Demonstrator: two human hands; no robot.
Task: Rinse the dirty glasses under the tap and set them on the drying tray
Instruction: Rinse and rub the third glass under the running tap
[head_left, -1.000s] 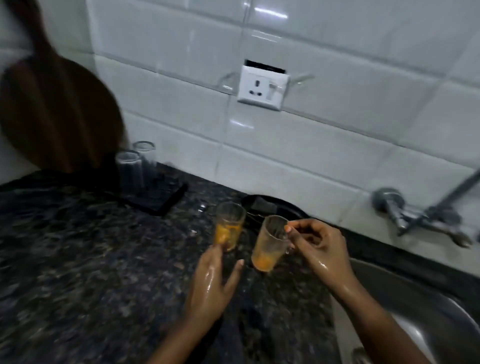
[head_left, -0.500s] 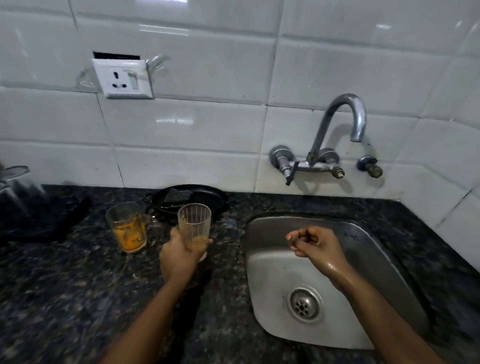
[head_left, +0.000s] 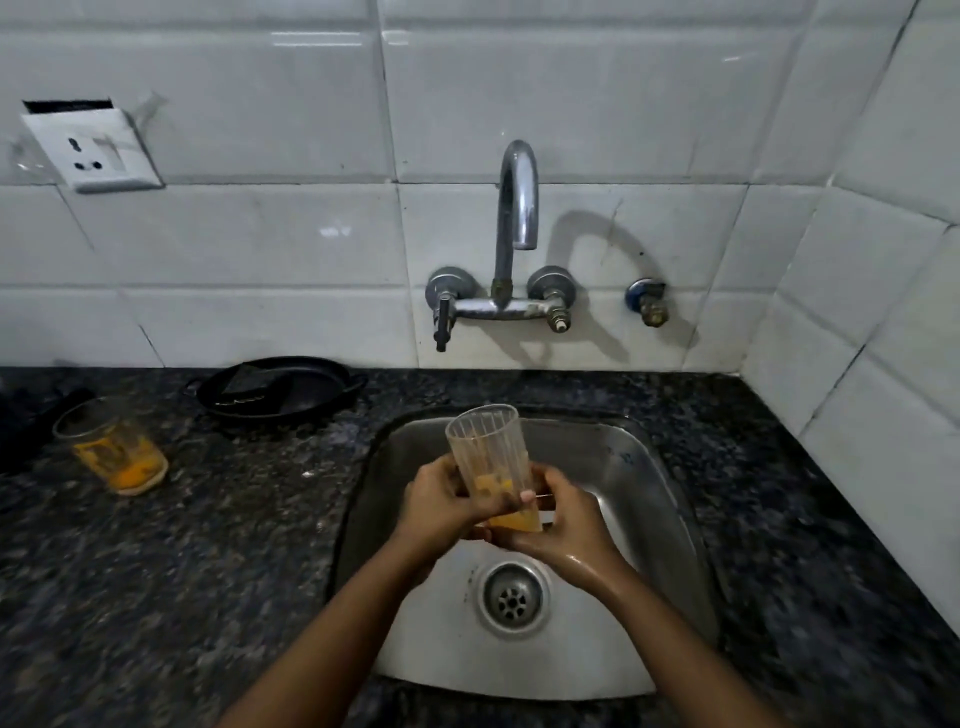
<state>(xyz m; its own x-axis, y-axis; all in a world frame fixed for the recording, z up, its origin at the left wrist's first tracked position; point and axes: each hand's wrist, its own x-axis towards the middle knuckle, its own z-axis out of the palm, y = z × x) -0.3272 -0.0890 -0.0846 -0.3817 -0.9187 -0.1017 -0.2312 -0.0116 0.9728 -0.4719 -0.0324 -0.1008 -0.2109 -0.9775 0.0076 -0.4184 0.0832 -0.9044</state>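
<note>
I have both hands around one ribbed glass (head_left: 488, 457) at the centre of the frame, held over the steel sink (head_left: 639, 467), rim tipped slightly toward the upper left. My left hand (head_left: 441, 506) wraps the lower part of the glass from the left, fingers curled round it; my right hand (head_left: 563, 530) cups the base from the right and beneath, thumb laid across the front. Orange residue sits in the bottom of the glass. The tap (head_left: 514, 208) curves over the basin at upper centre, its spout above and behind the glass; I see no water running from it. A second glass (head_left: 111, 447) with orange dregs stands on the dark speckled bench (head_left: 208, 545) at the left of the frame, well apart from the sink. Behind it, against the tiled wall, lies a black pan (head_left: 280, 387). A white socket (head_left: 91, 150) sits on the wall at upper left.
</note>
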